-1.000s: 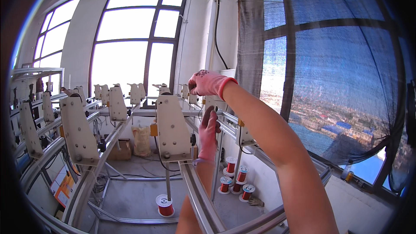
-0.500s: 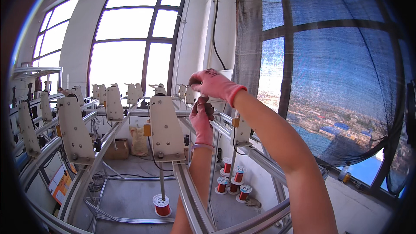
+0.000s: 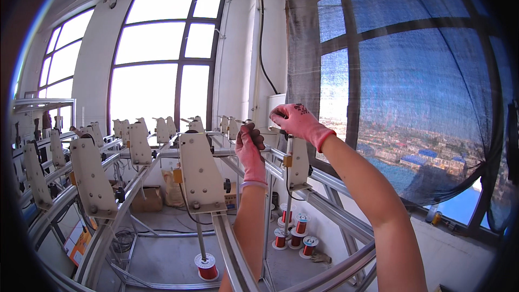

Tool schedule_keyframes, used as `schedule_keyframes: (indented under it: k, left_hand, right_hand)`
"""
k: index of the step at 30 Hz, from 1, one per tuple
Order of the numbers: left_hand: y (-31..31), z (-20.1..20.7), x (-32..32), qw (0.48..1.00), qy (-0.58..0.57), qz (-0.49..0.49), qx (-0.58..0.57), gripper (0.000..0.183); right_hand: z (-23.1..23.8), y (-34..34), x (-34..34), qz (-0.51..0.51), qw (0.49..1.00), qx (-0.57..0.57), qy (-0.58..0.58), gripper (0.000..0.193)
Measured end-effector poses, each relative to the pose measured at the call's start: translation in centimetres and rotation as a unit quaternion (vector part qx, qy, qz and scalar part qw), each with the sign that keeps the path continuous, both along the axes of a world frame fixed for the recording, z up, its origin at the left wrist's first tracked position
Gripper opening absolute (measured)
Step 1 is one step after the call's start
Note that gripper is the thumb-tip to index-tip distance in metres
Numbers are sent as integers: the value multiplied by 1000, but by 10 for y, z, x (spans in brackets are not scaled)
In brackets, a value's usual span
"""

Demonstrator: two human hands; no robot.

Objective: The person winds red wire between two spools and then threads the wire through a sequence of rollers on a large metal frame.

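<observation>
Both hands wore pink knitted work gloves; the left hand (image 3: 250, 148) showed a glove with a paler band at the cuff, snug about the wrist, and dark coating along the fingertips; the right hand (image 3: 298, 121) carried a glove with small dark markings on its back and a ribbed cuff. The forearms were bare; no sleeves showed.

Two hands in pink gloves are raised: the left hand (image 3: 250, 151) and the right hand (image 3: 296, 121). On the floor I count five spools of red wire: one spool (image 3: 206, 266) alone and four spools (image 3: 292, 232) together. One cardboard box (image 3: 145, 199) stands below the frame.
</observation>
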State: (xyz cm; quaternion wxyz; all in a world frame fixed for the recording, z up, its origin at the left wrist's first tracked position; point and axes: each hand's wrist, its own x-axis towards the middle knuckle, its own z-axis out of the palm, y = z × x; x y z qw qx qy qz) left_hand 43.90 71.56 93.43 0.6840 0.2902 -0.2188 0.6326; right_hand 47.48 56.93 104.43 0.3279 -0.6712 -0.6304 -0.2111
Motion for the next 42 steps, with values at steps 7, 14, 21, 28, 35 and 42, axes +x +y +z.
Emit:
schedule_keyframes:
  k: [7, 14, 21, 28, 35, 42]
  left_hand:
    - [-1, 1, -2, 999, 20, 23, 24, 29]
    - [-2, 3, -9, 999, 30, 34, 15, 28]
    - [-3, 5, -5, 997, 64, 42, 20, 32]
    - [-5, 7, 8, 994, 94, -53, -33, 33]
    - [-4, 4, 21, 981, 78, -172, -36, 40]
    - [-8, 7, 18, 982, 127, -138, 20, 51]
  right_hand:
    - [-6, 1, 12, 1, 999, 12, 32, 33]
    - [-8, 3, 16, -16, 999, 27, 11, 29]
    - [-13, 13, 19, -174, 974, 1, -142, 30]
    - [-15, 17, 15, -244, 954, -80, -156, 31]
    - [-14, 25, 12, -269, 943, -57, -188, 29]
    - [-3, 33, 22, -273, 913, -58, -299, 22]
